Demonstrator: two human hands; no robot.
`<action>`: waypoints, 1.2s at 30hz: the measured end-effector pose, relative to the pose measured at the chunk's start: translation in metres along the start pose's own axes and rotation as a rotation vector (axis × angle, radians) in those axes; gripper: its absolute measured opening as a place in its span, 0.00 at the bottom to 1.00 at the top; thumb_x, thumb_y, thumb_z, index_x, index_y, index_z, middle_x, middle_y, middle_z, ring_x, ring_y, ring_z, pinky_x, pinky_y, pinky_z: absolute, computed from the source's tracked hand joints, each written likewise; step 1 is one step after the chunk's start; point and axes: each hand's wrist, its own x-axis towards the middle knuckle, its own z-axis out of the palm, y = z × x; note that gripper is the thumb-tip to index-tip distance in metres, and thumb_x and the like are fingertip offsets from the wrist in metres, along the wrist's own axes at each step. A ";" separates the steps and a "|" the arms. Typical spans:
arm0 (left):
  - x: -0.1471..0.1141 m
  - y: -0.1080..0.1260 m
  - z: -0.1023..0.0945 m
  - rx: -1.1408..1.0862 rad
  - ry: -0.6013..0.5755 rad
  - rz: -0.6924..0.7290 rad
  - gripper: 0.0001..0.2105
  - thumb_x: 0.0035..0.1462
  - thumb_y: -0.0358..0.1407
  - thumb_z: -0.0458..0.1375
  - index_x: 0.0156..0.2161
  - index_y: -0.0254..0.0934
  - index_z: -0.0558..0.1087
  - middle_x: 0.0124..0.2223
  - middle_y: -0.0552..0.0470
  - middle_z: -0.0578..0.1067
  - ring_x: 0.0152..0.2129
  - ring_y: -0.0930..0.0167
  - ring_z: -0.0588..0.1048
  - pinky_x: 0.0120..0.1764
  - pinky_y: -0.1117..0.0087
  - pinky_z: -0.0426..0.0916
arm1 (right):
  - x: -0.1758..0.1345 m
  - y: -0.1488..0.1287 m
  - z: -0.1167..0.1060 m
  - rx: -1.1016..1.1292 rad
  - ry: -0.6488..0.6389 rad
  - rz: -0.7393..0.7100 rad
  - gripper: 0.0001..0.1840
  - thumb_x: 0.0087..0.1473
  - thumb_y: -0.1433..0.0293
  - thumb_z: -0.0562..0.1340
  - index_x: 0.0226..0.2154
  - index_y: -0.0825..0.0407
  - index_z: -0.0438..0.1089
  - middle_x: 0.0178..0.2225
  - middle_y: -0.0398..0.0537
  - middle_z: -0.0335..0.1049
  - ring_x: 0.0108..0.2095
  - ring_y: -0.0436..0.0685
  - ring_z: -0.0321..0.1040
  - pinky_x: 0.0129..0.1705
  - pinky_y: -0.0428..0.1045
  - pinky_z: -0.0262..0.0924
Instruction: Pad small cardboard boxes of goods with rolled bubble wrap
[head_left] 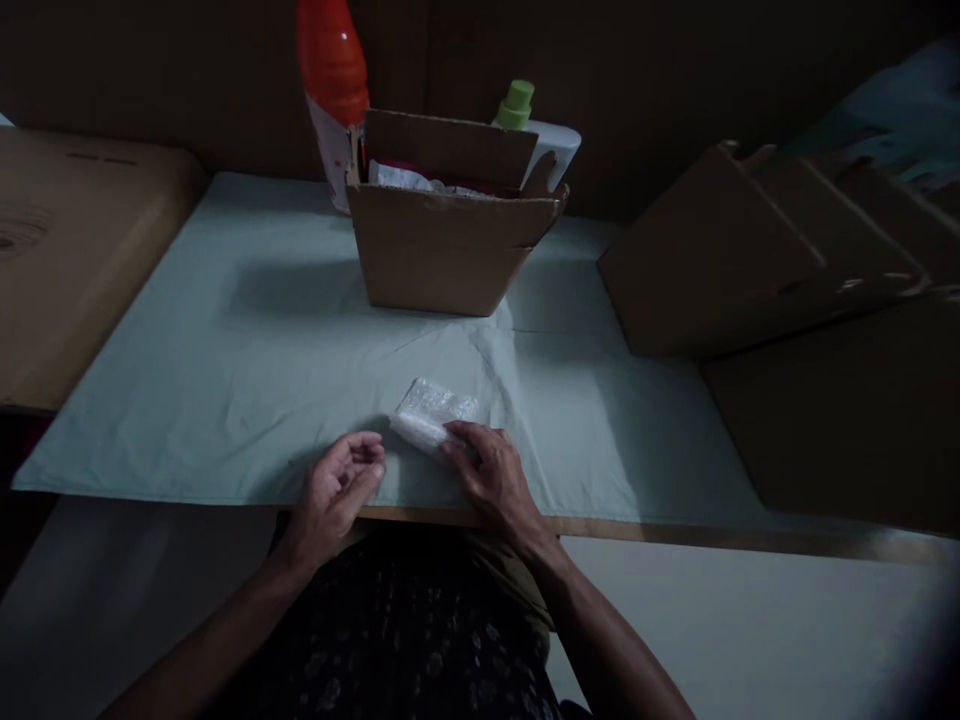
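Note:
A small packet in clear bubble wrap lies on the pale green cloth near the table's front edge. My right hand pinches the packet's right end between thumb and fingers. What is inside the wrap cannot be made out. Just left of the packet, my left hand hovers palm inward with its fingers loosely curled and the thumb apart. Nothing shows in it, and it does not touch the packet.
Behind the packet stands an open cardboard box with packets inside. An orange-topped bottle and a white bottle with a green cap rise behind it. More cardboard boxes stand at right, and another box lies at left.

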 end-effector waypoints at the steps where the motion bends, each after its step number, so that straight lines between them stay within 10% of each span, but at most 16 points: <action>1: -0.004 0.000 0.003 -0.156 -0.029 -0.113 0.21 0.57 0.45 0.65 0.51 0.35 0.74 0.48 0.42 0.79 0.45 0.61 0.78 0.48 0.60 0.74 | 0.001 0.000 -0.001 0.036 -0.022 0.046 0.12 0.64 0.65 0.60 0.46 0.50 0.76 0.42 0.51 0.81 0.39 0.60 0.75 0.46 0.55 0.65; 6: 0.000 0.012 0.025 -0.622 -0.108 -0.303 0.28 0.47 0.38 0.71 0.53 0.31 0.74 0.54 0.38 0.79 0.55 0.57 0.76 0.61 0.55 0.67 | 0.004 -0.004 -0.003 0.281 -0.124 0.175 0.17 0.64 0.58 0.59 0.45 0.52 0.75 0.39 0.50 0.80 0.37 0.57 0.75 0.38 0.49 0.64; 14: 0.008 0.008 0.052 -0.700 -0.123 -0.279 0.21 0.47 0.39 0.70 0.47 0.35 0.76 0.46 0.45 0.81 0.49 0.60 0.78 0.56 0.58 0.69 | -0.013 -0.021 -0.006 0.360 -0.141 0.110 0.16 0.66 0.58 0.58 0.41 0.51 0.76 0.37 0.49 0.79 0.38 0.57 0.74 0.39 0.50 0.67; 18: 0.011 0.010 0.046 -0.492 -0.049 -0.071 0.22 0.50 0.37 0.67 0.52 0.39 0.73 0.49 0.48 0.80 0.47 0.64 0.77 0.54 0.62 0.69 | -0.014 -0.007 -0.018 0.223 -0.013 -0.033 0.13 0.63 0.59 0.63 0.43 0.49 0.77 0.44 0.53 0.77 0.44 0.60 0.73 0.47 0.55 0.69; 23: 0.008 0.010 0.052 -0.121 -0.109 0.104 0.21 0.55 0.34 0.64 0.55 0.42 0.72 0.55 0.47 0.76 0.53 0.62 0.74 0.60 0.60 0.66 | -0.003 -0.003 -0.036 0.328 -0.116 0.027 0.38 0.56 0.50 0.68 0.64 0.47 0.65 0.57 0.58 0.72 0.40 0.59 0.73 0.35 0.51 0.70; 28: 0.007 -0.006 0.060 0.063 0.016 0.328 0.22 0.60 0.36 0.60 0.60 0.44 0.70 0.61 0.43 0.71 0.59 0.59 0.71 0.63 0.56 0.65 | -0.001 -0.009 -0.018 0.431 -0.081 -0.039 0.19 0.60 0.55 0.66 0.48 0.50 0.75 0.41 0.49 0.79 0.38 0.57 0.74 0.42 0.50 0.70; 32: 0.015 0.000 0.041 0.142 -0.316 0.180 0.29 0.58 0.35 0.61 0.65 0.42 0.66 0.63 0.43 0.73 0.60 0.58 0.72 0.64 0.56 0.65 | -0.005 0.004 -0.012 0.515 -0.006 -0.104 0.17 0.61 0.55 0.65 0.45 0.50 0.75 0.43 0.51 0.79 0.43 0.58 0.76 0.47 0.51 0.70; 36: 0.027 0.012 0.031 0.276 -0.496 0.186 0.20 0.57 0.30 0.55 0.54 0.38 0.77 0.51 0.46 0.81 0.50 0.62 0.78 0.56 0.60 0.71 | -0.008 0.014 -0.038 0.491 -0.193 -0.101 0.24 0.59 0.49 0.66 0.48 0.49 0.76 0.46 0.52 0.78 0.47 0.60 0.74 0.52 0.54 0.68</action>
